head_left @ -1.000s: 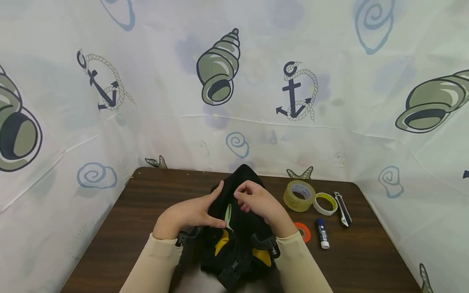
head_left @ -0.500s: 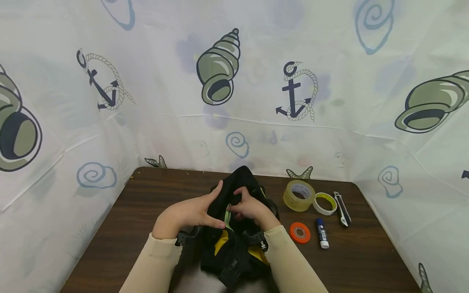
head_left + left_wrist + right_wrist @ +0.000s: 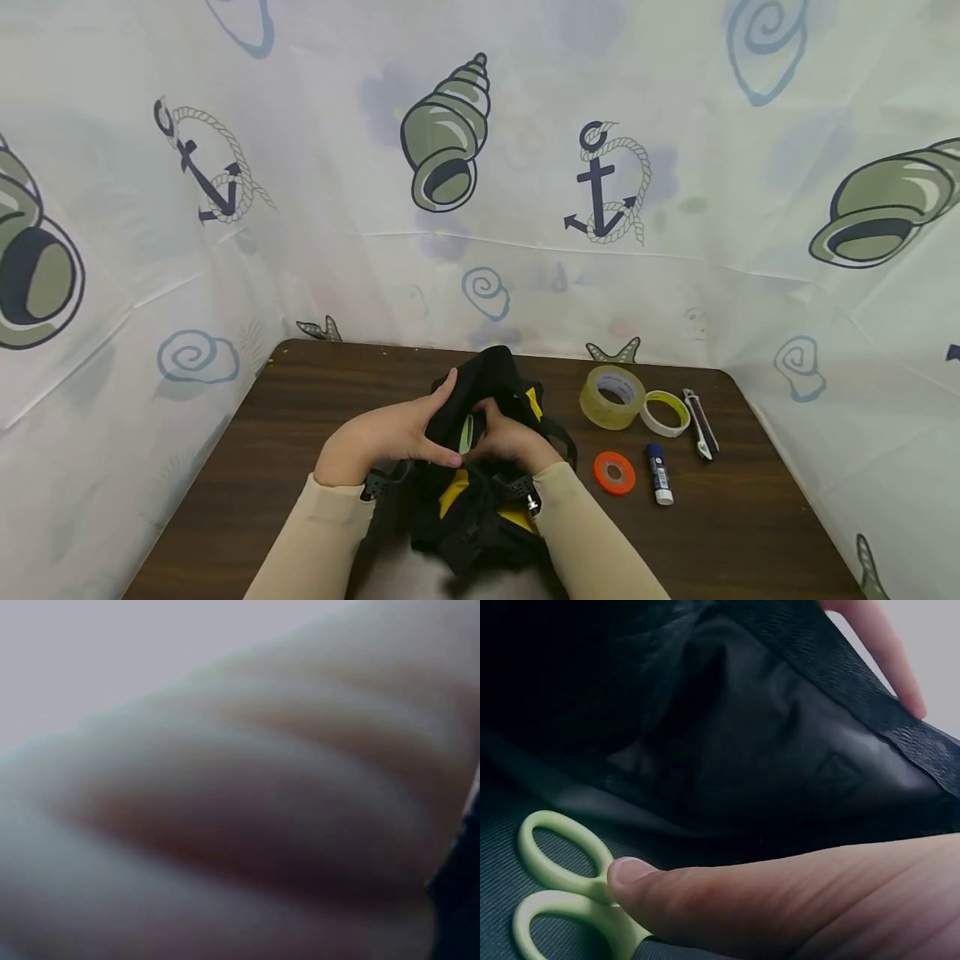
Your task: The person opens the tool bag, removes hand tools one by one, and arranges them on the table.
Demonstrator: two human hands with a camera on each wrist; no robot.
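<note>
A black bag with yellow patches stands in front of me, partly folded over at the top. My left hand grips its left side, thumb in front and index finger along the edge. Scissors with pale green handles are inside the bag; their blades are hidden. My right hand reaches into the opening. In the right wrist view its thumb lies across the scissors where the handles meet, holding them; the other fingers are out of sight. The left wrist view is mostly a blur of skin.
Right of the bag on the brown table are a roll of clear tape, a white-and-yellow tape roll, a utility knife, an orange tape roll and a glue stick. A printed curtain hangs behind.
My right hand has come down to the scissors and gone further into the bag. The bag's top has sunk and folded over, its right side bulging. The left hand stays put.
</note>
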